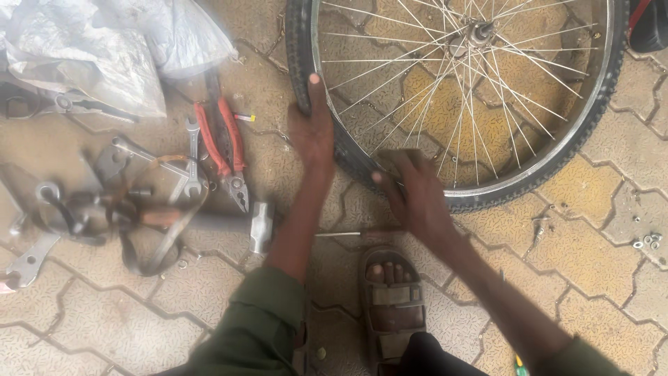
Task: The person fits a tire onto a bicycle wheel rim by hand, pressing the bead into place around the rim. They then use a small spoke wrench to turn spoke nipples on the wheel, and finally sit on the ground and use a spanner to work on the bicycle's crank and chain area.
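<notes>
A spoked bicycle wheel [543,163] with a black tyre lies flat on the paving, its hub [479,31] near the top. My left hand [311,129] presses on the tyre's left side, thumb stretched up along the rubber. My right hand [414,191] grips the tyre at its lower left edge, fingers curled over the rubber at the rim. My sandalled foot [393,296] rests on the ground just below the wheel.
Tools lie scattered at left: red-handled pliers [226,150], a spanner [193,157], a hammer [259,226], a strap and metal parts. A crumpled plastic bag [104,42] sits at top left. Small washers [647,241] lie at right. A thin metal rod [341,234] lies beside my foot.
</notes>
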